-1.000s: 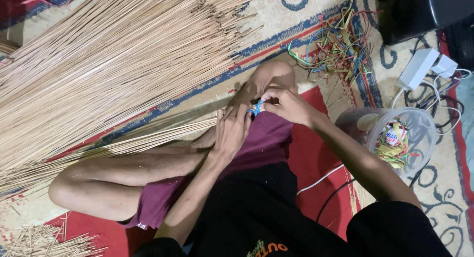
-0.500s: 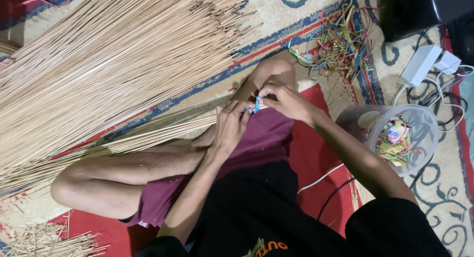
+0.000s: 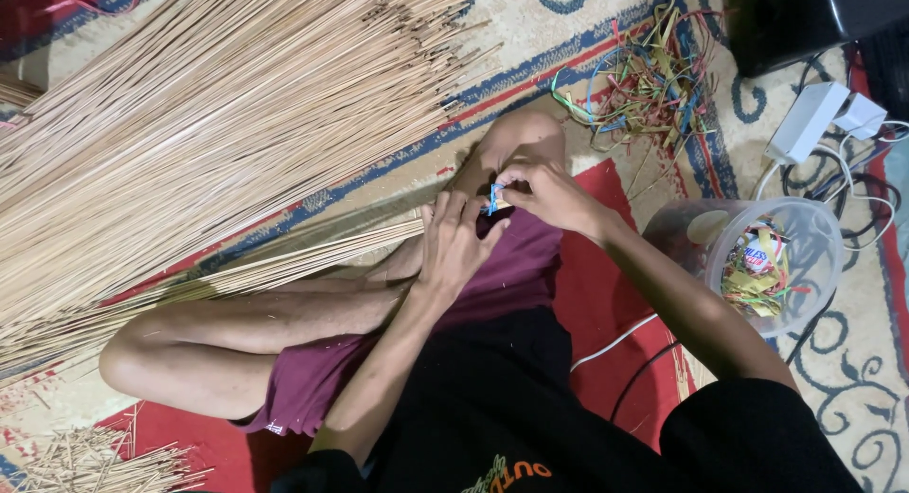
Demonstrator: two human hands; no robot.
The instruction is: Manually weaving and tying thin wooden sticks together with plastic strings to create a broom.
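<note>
Blue plastic tie strip (image 3: 491, 198) sits at centre frame, just above my knee, wrapped on the near end of a thin bundle of pale sticks (image 3: 312, 251) whose long axis runs away to the lower left. My right hand (image 3: 549, 195) pinches the strip's upper end with closed fingertips. My left hand (image 3: 453, 242) lies just below-left, fingers loosely spread against the bundle, its grip unclear.
</note>
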